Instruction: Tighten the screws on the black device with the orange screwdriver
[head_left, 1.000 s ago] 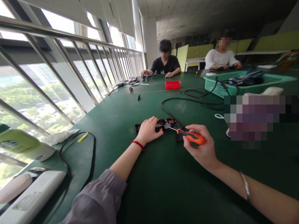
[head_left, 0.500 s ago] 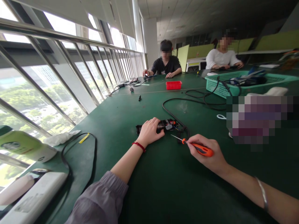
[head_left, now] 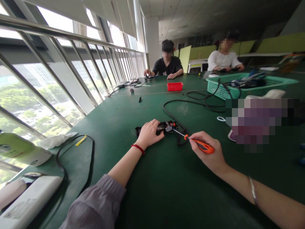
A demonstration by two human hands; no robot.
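Left hand (head_left: 150, 135) pins the opened adapter (head_left: 164, 127) flat mid-counter (head_left: 166, 190). Right hand (head_left: 209, 152) fingers pinch the orange screwdriver (head_left: 201, 145), tip at the exposed board. Light, fragile; hold by casing, not wires.

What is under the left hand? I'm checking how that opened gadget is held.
The left hand presses on a black gadget; both ends show, its middle is covered.
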